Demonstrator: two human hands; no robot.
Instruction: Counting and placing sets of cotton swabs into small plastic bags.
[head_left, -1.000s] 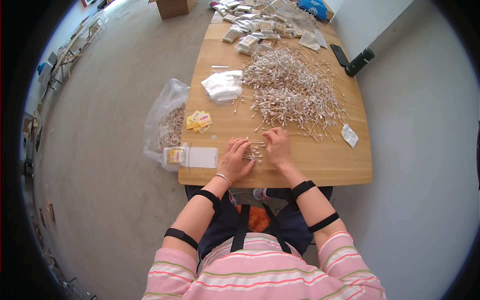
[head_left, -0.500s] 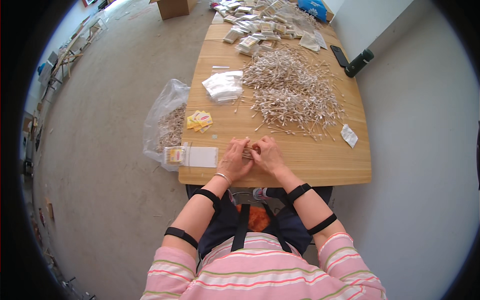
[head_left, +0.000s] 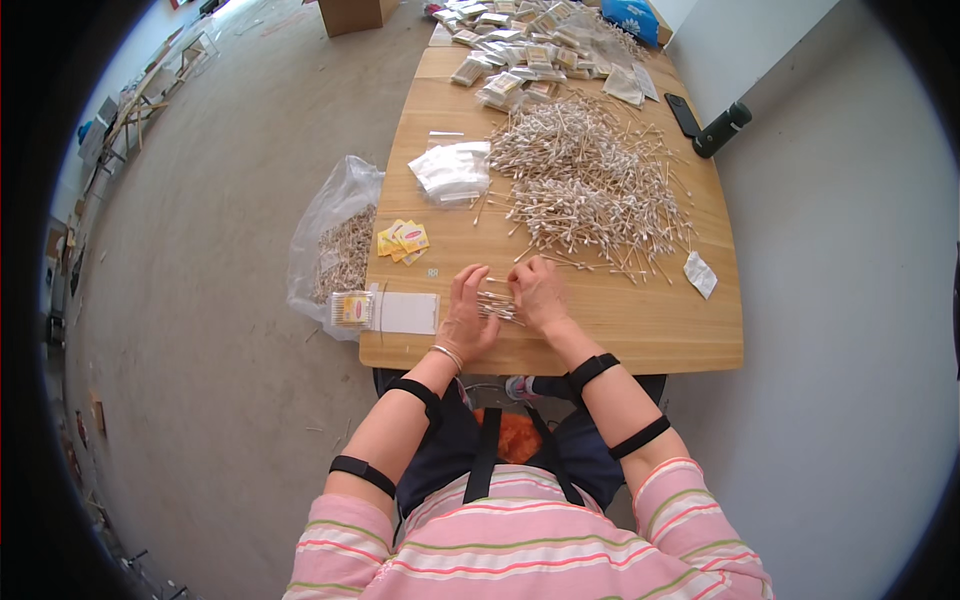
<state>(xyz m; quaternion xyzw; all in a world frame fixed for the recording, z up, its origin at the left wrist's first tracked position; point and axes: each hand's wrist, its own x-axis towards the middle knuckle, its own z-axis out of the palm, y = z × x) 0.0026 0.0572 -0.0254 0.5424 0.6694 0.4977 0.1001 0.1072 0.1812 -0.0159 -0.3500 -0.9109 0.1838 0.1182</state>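
Head: left hand (head_left: pixel 466 316) spread, right hand (head_left: pixel 540 294) curled.

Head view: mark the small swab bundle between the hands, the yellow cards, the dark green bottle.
Small swab bundle (head_left: pixel 497 306): head view, on the sticks.
Yellow cards (head_left: pixel 411 237): head view, one card's face.
Dark green bottle (head_left: pixel 721 132): head view, middle of its body.

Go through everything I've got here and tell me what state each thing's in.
Left hand: thumb and fingers apart
Right hand: fingertips bunched, grip unclear
Small swab bundle: loose, between the hands
Swab pile: loose, heaped
Swab pack: filled
Clear pouches: overlapping
Yellow cards: overlapping
Clear sack: holding loose sticks
Packets: filled, heaped
Phone: lying flat
Bottle: capped
White paper: creased
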